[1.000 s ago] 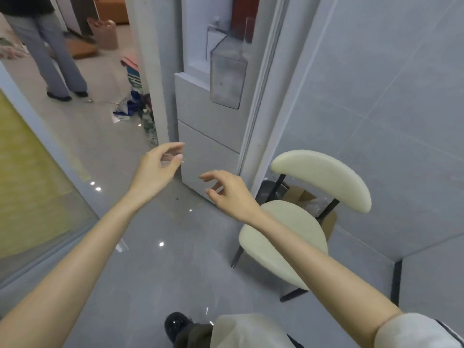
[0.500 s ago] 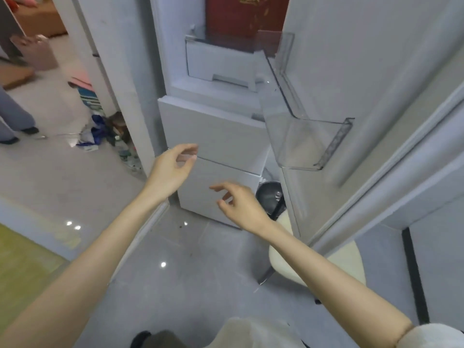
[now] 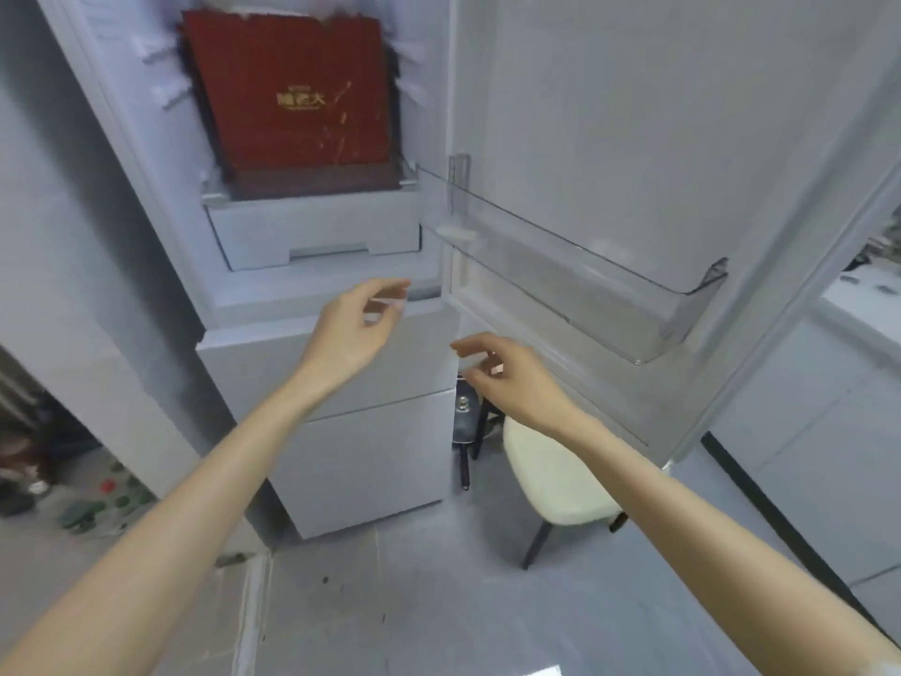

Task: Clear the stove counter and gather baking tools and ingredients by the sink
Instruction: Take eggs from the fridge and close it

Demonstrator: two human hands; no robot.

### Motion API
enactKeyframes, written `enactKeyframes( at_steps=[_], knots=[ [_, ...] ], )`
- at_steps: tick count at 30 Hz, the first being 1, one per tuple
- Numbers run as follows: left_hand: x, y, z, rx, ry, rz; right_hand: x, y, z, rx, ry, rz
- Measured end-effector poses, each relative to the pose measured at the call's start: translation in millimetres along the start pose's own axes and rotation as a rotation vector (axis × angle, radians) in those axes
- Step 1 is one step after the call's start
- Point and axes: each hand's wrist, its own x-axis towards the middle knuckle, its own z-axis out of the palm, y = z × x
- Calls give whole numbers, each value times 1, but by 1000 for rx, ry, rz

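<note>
Hovering before the open white fridge (image 3: 351,461), the left hand (image 3: 348,329) and right hand (image 3: 507,378) are hanging with fingers loosely curled, gripping nothing I can make out. The flat dark-red cardboard box with gold lettering (image 3: 292,100), probably what is being fetched, is standing near-upright on the shelf above and ahead, nearer the left hand.

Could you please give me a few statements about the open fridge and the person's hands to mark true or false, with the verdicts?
1. A red box sits on a shelf inside the open fridge. True.
2. The left hand grips the red box. False: it hovers lower, in front of the fridge, clear of the box.
3. The clear door bin is full of bottles. False: nothing shows in it.
4. A cream chair stands beside the fridge, under the open door. True.
5. The right hand has loosely curled fingers and holds nothing. True.
</note>
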Motion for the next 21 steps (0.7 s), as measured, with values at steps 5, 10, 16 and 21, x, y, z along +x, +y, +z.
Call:
enactKeyframes(
  at_steps=[5, 10, 16, 21],
  knots=[
    [44, 26, -29, -46, -56, 175, 8, -64, -29, -60, 104, -44],
    [85, 69, -45, -109, -56, 353, 17, -120, -74, -144, 227, -112],
    [127, 126, -67, -205, 47, 570, 33, -172, -133, -258, 360, -218],
    [162, 178, -90, -276, 114, 727, 43, -210, -178, -328, 463, -273]
  ],
)
